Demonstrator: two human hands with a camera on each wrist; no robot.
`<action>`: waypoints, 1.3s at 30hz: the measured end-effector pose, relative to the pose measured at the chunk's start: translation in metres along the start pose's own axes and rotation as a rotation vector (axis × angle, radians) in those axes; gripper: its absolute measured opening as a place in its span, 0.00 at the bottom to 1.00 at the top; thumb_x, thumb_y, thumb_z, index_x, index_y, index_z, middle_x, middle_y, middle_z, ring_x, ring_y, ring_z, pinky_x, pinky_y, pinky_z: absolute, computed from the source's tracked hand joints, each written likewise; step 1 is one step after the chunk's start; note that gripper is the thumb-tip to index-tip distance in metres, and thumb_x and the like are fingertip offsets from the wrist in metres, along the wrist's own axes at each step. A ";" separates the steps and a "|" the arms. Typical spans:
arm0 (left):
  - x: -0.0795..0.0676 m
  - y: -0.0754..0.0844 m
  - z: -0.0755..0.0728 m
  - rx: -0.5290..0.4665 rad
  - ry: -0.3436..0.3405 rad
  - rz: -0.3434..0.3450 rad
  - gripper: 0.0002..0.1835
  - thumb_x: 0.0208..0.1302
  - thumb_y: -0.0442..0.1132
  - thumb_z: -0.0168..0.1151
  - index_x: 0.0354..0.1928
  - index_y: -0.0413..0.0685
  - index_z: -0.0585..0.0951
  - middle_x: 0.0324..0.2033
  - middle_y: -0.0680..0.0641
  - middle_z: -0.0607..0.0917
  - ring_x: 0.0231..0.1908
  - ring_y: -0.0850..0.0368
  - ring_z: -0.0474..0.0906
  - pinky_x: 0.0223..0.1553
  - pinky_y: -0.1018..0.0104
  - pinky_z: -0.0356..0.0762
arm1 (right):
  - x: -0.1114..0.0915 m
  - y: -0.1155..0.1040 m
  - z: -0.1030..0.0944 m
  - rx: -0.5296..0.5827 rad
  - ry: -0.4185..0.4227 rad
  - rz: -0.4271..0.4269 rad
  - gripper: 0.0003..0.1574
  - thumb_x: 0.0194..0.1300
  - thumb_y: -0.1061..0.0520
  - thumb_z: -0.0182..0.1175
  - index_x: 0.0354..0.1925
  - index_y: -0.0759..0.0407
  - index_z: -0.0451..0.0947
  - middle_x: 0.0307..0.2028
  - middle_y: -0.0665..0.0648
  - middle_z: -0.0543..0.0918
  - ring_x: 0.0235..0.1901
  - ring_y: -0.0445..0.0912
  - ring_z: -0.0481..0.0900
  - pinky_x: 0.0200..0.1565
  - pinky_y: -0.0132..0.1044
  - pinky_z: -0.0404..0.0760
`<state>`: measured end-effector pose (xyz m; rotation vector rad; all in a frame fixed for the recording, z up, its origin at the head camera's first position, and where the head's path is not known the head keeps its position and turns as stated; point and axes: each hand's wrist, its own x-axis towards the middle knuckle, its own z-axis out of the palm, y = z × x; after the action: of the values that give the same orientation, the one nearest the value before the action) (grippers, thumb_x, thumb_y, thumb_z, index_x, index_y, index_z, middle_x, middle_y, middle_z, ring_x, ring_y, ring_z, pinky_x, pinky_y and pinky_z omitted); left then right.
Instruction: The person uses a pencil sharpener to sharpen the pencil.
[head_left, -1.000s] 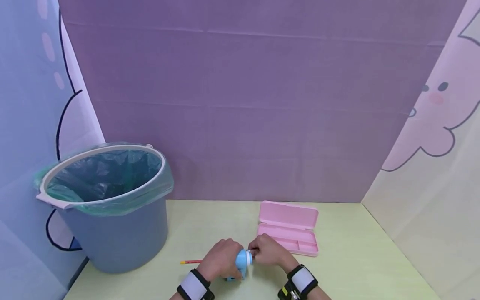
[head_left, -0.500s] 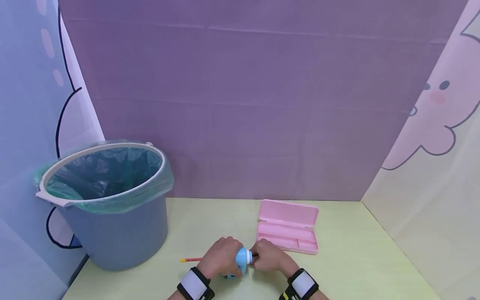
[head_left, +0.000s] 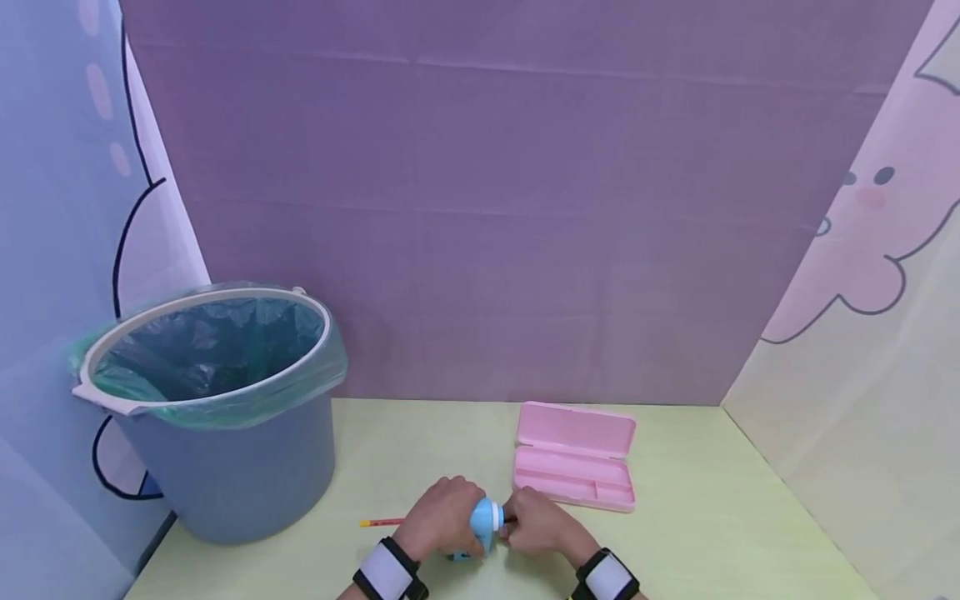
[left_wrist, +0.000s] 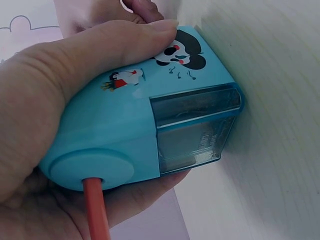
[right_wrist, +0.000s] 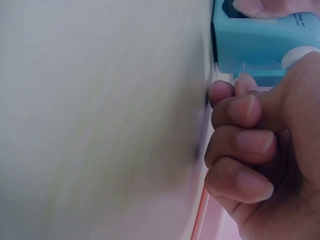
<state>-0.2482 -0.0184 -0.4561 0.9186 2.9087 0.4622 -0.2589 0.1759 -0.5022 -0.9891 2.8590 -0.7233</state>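
Observation:
My left hand (head_left: 441,518) grips a light blue pencil sharpener (left_wrist: 120,117) on the table, thumb over its printed top and fingers beneath. A clear shavings drawer (left_wrist: 192,132) shows in its side. From the round opening at its end, a red pencil (left_wrist: 96,210) sticks out; in the head view this pencil (head_left: 382,522) points left. At the sharpener's other end, my right hand (head_left: 538,521) has its fingers curled and pinches the crank handle, of which only a dark bit (head_left: 511,521) shows. The rest of the crank is hidden by the fingers.
Just behind my right hand lies an open pink pencil case (head_left: 573,454) with its lid tipped back. A large blue-grey bin (head_left: 247,475) lined with a green bag stands at the left. Purple cloth (head_left: 480,208) hangs along the table's back edge.
My right hand has shifted slightly downward and turned at the sharpener's crank end. The left hand, sharpener and pencil stay nearly in the same place.

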 end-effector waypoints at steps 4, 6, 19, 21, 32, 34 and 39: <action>-0.001 0.001 0.001 -0.002 0.013 -0.003 0.22 0.32 0.51 0.83 0.26 0.55 0.78 0.23 0.59 0.74 0.26 0.63 0.68 0.30 0.67 0.70 | -0.006 -0.004 0.000 0.015 0.000 -0.034 0.17 0.47 0.67 0.62 0.12 0.50 0.71 0.13 0.36 0.61 0.14 0.30 0.55 0.18 0.23 0.54; -0.001 0.001 0.000 -0.005 0.009 -0.013 0.22 0.32 0.51 0.82 0.27 0.55 0.78 0.23 0.59 0.74 0.27 0.62 0.68 0.31 0.67 0.70 | -0.008 -0.006 -0.001 0.013 -0.001 -0.047 0.17 0.46 0.67 0.62 0.12 0.50 0.71 0.13 0.36 0.61 0.14 0.30 0.54 0.19 0.23 0.54; 0.000 0.000 0.004 -0.023 -0.020 -0.043 0.22 0.34 0.51 0.82 0.29 0.55 0.79 0.24 0.59 0.74 0.27 0.61 0.68 0.32 0.66 0.70 | -0.021 -0.007 0.004 0.056 -0.015 -0.123 0.16 0.52 0.67 0.61 0.15 0.50 0.77 0.14 0.35 0.67 0.16 0.28 0.58 0.20 0.20 0.57; 0.001 0.000 0.004 -0.019 -0.015 -0.048 0.22 0.34 0.51 0.82 0.29 0.55 0.79 0.24 0.58 0.74 0.27 0.61 0.69 0.31 0.66 0.70 | -0.023 -0.006 0.003 0.081 -0.019 -0.127 0.16 0.53 0.67 0.60 0.15 0.51 0.77 0.13 0.35 0.67 0.15 0.28 0.58 0.20 0.20 0.56; 0.004 0.001 0.004 -0.016 -0.031 -0.061 0.23 0.35 0.53 0.81 0.32 0.54 0.80 0.25 0.58 0.74 0.29 0.61 0.68 0.33 0.65 0.70 | -0.027 -0.004 -0.002 0.178 -0.062 -0.135 0.16 0.59 0.66 0.58 0.18 0.52 0.78 0.14 0.36 0.67 0.15 0.28 0.56 0.20 0.22 0.54; 0.004 0.001 0.004 -0.011 -0.036 -0.057 0.23 0.35 0.53 0.81 0.32 0.54 0.80 0.25 0.58 0.74 0.29 0.61 0.68 0.33 0.65 0.70 | -0.029 -0.005 -0.003 0.208 -0.073 -0.127 0.16 0.59 0.67 0.58 0.18 0.54 0.78 0.14 0.36 0.66 0.15 0.28 0.56 0.20 0.22 0.54; 0.004 0.001 0.002 -0.015 -0.036 -0.064 0.24 0.34 0.53 0.81 0.33 0.54 0.80 0.26 0.58 0.74 0.29 0.60 0.68 0.34 0.64 0.70 | -0.031 -0.008 -0.008 0.246 -0.093 -0.143 0.15 0.59 0.68 0.56 0.18 0.55 0.78 0.14 0.36 0.66 0.15 0.28 0.56 0.21 0.22 0.55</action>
<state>-0.2501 -0.0149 -0.4576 0.8206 2.8878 0.4571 -0.2313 0.1920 -0.4951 -1.1629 2.5623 -0.9834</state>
